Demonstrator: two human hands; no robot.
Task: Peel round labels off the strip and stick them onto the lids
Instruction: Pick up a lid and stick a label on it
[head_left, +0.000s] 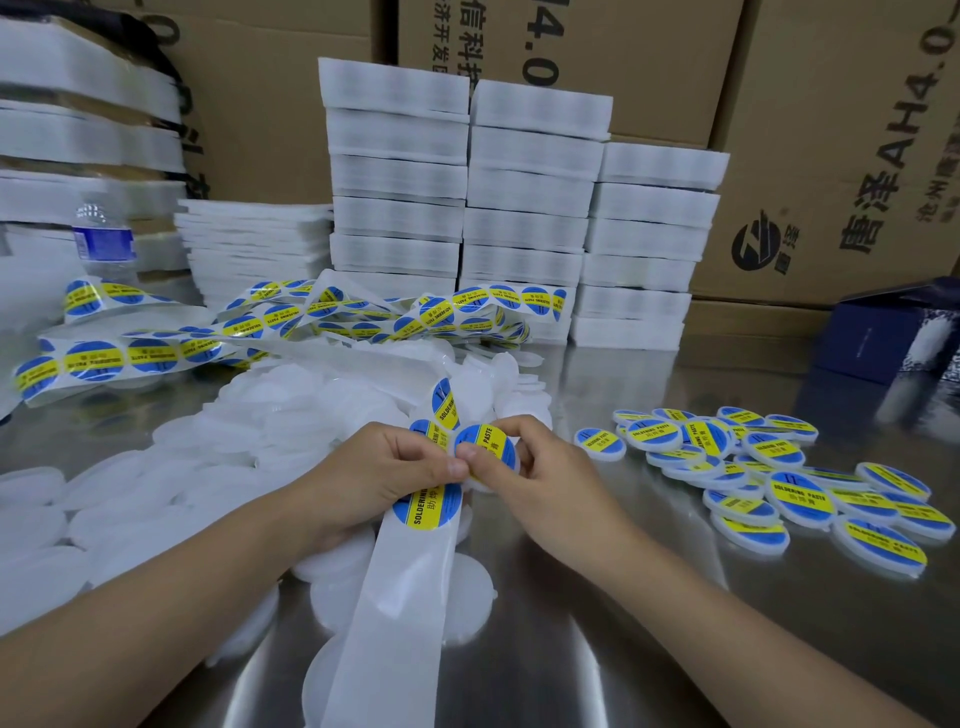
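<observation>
Round blue-and-yellow label (485, 441) is getting pinched in my right hand (535, 473) while my left hand (384, 483) is gripping the white backing strip (400, 613).

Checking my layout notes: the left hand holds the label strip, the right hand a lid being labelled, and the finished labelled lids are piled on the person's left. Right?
One slip: the head view shows the finished labelled lids piled on the person's right. The left hand does hold the label strip, and the right hand a lid being labelled.
</observation>
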